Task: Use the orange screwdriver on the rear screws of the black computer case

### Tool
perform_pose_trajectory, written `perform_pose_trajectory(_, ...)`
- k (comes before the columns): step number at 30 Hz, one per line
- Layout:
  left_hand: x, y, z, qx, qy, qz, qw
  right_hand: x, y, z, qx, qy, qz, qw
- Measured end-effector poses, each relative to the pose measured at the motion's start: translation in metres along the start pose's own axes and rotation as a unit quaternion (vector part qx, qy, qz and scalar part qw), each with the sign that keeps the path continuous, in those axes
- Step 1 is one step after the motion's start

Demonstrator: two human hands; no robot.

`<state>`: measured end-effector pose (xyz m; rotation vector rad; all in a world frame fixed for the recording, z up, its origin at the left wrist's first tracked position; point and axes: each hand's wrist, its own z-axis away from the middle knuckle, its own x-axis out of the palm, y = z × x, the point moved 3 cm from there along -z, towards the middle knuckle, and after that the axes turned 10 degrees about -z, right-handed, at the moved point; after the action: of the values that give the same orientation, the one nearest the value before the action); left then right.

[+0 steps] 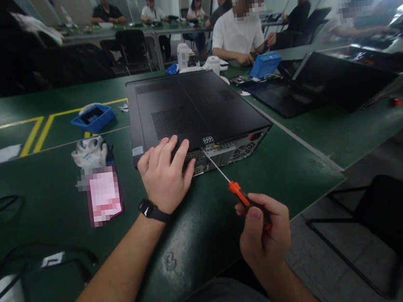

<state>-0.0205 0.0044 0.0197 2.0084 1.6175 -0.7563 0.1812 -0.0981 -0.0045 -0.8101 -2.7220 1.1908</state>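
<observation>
The right hand [264, 226] is closed around the handle of an orange and black screwdriver [242, 198], thumb uppermost. The shaft slants up and away to the rear upper edge of the case [184, 95]; whether the tip sits in a screw is too small to tell. The left hand [168, 174] rests palm down on that same edge, left of the tip, fingers slightly parted and reaching onto the top; a black watch [153, 210] circles its wrist. The case lies flat on the green table [202, 219], its rear with the fan grille [244, 151] facing the person. Left of it are a pink item [104, 193], blurred, gloves [90, 154] just beyond, and a blue tray [105, 118]. To the right lie dark panels [283, 100]; past them, a co-worker [237, 30] sits near a blue bin [265, 65].
</observation>
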Motion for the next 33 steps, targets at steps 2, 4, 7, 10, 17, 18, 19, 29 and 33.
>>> perform_pose_trajectory(2, 0.000, 0.000, 0.000, 0.002, 0.001, -0.003, 1.000, 0.000, 0.001, 0.001, 0.001, -0.001, -0.010, 1.000)
perform_pose_trajectory(4, 0.000, 0.000, 0.000, 0.002, -0.001, 0.000, 1.000, 0.000, 0.002, 0.002, -0.002, -0.007, -0.017, 1.000)
perform_pose_trajectory(7, 0.001, 0.000, 0.000, -0.004, -0.006, 0.010, 1.000, -0.001, 0.000, 0.001, -0.016, -0.017, -0.008, 1.000)
perform_pose_trajectory(10, 0.001, 0.000, 0.000, -0.007, -0.010, 0.018, 1.000, 0.000, -0.005, -0.005, -0.047, -0.025, 0.015, 0.998)
perform_pose_trajectory(17, 0.000, -0.001, 0.000, -0.005, -0.012, 0.014, 1.000, 0.002, -0.005, -0.009, -0.070, -0.021, 0.002, 0.997)
perform_pose_trajectory(18, 0.000, 0.000, 0.000, -0.003, -0.011, 0.010, 1.000, 0.001, -0.003, -0.006, -0.059, -0.017, 0.009, 0.998)
perform_pose_trajectory(19, 0.000, 0.000, 0.000, 0.000, -0.009, 0.005, 1.000, 0.001, -0.001, -0.004, -0.045, -0.012, 0.015, 0.999)
perform_pose_trajectory(29, 0.000, 0.000, 0.000, -0.008, -0.017, 0.016, 1.000, 0.001, -0.008, -0.010, -0.059, -0.031, 0.008, 0.998)
perform_pose_trajectory(33, 0.000, 0.000, 0.000, -0.009, -0.014, 0.012, 1.000, 0.002, -0.009, -0.011, -0.067, -0.024, 0.017, 0.997)
